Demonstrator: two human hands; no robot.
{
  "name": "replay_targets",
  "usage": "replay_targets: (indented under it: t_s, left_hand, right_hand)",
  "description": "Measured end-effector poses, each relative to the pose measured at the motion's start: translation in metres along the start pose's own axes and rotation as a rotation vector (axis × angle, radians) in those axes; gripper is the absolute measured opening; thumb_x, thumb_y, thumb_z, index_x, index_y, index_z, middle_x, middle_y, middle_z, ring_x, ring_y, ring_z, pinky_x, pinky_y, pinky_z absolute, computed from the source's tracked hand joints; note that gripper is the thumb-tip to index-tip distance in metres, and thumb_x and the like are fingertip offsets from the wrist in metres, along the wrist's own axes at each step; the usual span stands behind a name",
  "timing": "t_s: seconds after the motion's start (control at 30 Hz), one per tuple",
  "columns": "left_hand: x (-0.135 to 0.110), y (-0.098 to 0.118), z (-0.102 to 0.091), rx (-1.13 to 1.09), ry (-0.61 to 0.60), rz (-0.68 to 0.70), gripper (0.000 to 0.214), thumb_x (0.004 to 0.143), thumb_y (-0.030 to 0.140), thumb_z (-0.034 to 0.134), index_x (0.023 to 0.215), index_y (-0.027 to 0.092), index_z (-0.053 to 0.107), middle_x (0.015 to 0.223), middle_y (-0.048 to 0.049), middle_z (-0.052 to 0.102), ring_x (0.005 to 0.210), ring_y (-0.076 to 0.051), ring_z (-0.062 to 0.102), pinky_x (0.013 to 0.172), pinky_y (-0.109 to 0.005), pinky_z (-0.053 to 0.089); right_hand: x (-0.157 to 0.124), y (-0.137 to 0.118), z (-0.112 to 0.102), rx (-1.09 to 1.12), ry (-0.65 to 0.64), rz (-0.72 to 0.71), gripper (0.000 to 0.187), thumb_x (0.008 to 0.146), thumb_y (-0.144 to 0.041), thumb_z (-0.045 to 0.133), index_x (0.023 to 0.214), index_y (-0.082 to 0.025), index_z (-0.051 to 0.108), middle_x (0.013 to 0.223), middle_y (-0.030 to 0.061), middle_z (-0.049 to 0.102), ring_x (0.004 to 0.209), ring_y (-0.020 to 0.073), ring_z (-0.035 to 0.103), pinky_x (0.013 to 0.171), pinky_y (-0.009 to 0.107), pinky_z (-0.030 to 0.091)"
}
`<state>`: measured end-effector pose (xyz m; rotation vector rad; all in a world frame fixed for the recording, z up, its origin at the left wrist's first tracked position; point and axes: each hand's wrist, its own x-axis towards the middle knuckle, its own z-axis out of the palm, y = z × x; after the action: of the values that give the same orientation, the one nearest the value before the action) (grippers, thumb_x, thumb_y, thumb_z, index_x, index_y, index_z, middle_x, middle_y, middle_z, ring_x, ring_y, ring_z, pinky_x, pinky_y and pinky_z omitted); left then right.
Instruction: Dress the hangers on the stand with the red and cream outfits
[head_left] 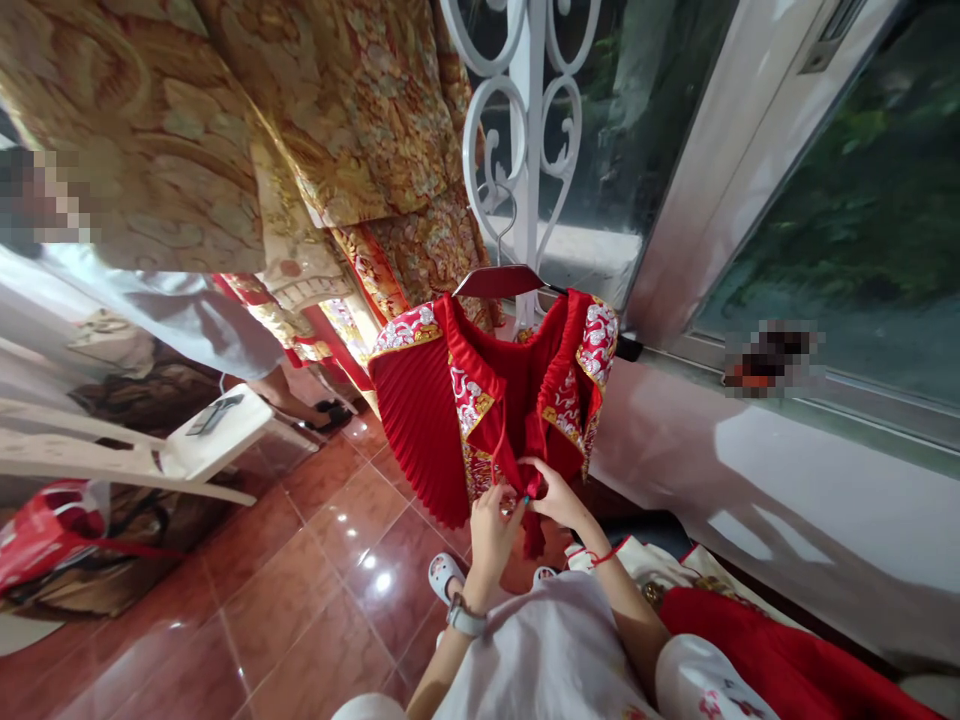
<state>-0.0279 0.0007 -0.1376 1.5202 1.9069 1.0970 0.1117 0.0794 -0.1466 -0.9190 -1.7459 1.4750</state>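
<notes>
A red pleated garment (pixel 412 420) with white-and-gold embroidered trim hangs in front of me on a dark red hanger (pixel 501 282). The hanger's hook is up against a white scrolled metal stand. Thin red ties (pixel 501 432) run down from the garment's neckline. At its lower front, my left hand (pixel 495 525) pinches red cloth that looks like a tie. Close beside it, my right hand (pixel 556 498) has its fingers curled round the same red strip. The two hands nearly touch, and they partly hide the fabric between them.
Gold brocade garments (pixel 360 110) hang at the upper left, with another person behind them. A white chair (pixel 217 430) and a red bag (pixel 52 530) are on the left. Red cloth (pixel 780 650) lies at lower right, below the window ledge. The white scrolled stand (pixel 529 120) rises ahead.
</notes>
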Motion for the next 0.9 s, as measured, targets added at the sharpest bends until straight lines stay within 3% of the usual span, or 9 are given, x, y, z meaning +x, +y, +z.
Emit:
replay_targets:
  t_s: [0.2,0.4,0.53,0.63,0.73,0.83,0.9]
  left_hand:
    - [0.004,-0.006,-0.016,0.054,-0.051,0.036,0.009,0.089,0.023,0.055,0.090,0.021,0.064,0.091,-0.0055,0.069,0.084,-0.021,0.068,0.076,-0.032,0.049]
    - [0.003,0.000,-0.025,0.202,-0.064,0.066,0.016,0.093,0.020,0.046,0.092,0.020,0.062,0.094,-0.0073,0.070,0.085,-0.023,0.066,0.079,-0.036,0.047]
    - [0.000,0.001,-0.027,0.140,-0.006,0.034,0.014,0.090,0.021,0.048,0.092,0.021,0.062,0.090,-0.0057,0.068,0.079,-0.021,0.064,0.076,-0.034,0.046]
    - [0.003,-0.002,-0.024,-0.096,0.039,-0.099,0.008,0.085,0.025,0.054,0.081,0.020,0.059,0.073,-0.0011,0.062,0.065,-0.017,0.058,0.065,-0.028,0.043]
    - [0.008,-0.010,-0.019,-0.503,0.065,-0.325,0.018,0.076,0.031,0.066,0.068,0.019,0.054,0.058,0.0036,0.053,0.055,-0.011,0.049,0.057,-0.023,0.038]
    - [0.009,-0.019,-0.013,-0.885,0.082,-0.601,0.027,0.061,0.027,0.080,0.062,0.017,0.054,0.056,0.0044,0.053,0.051,-0.008,0.048,0.054,-0.021,0.037]
    - [0.006,-0.023,-0.006,-1.004,0.090,-0.713,0.028,0.060,0.028,0.080,0.065,0.017,0.055,0.059,0.0032,0.057,0.053,-0.009,0.052,0.056,-0.021,0.041]
  right_hand:
    - [0.004,-0.002,0.018,-0.074,-0.012,0.031,0.063,0.068,-0.016,0.071,0.130,-0.023,0.061,0.095,0.0021,0.073,0.088,0.0213,0.069,0.084,0.034,0.056]
    - [0.004,-0.002,0.018,-0.093,-0.031,0.001,0.056,0.075,-0.022,0.070,0.130,-0.024,0.059,0.114,0.0056,0.072,0.099,0.0223,0.068,0.095,0.038,0.052]
    - [0.002,0.001,0.017,-0.081,-0.032,-0.046,0.043,0.080,-0.024,0.065,0.123,-0.024,0.060,0.103,0.0037,0.072,0.091,0.0197,0.068,0.093,0.036,0.051]
    - [0.002,0.005,0.018,-0.079,0.047,-0.103,0.030,0.081,-0.021,0.058,0.111,-0.023,0.060,0.102,0.0040,0.071,0.095,0.0198,0.068,0.095,0.036,0.050]
    - [0.002,0.009,0.018,-0.092,0.156,-0.144,0.023,0.081,-0.023,0.059,0.104,-0.023,0.058,0.102,0.0054,0.068,0.098,0.0205,0.066,0.094,0.036,0.050]
    - [0.002,0.013,0.014,-0.149,0.297,-0.159,0.019,0.078,-0.027,0.063,0.095,-0.022,0.054,0.093,0.0035,0.064,0.089,0.0192,0.062,0.087,0.033,0.051]
    - [0.000,0.016,0.011,-0.210,0.286,-0.125,0.014,0.079,-0.027,0.063,0.086,-0.022,0.052,0.082,0.0002,0.061,0.077,0.0169,0.060,0.078,0.030,0.050]
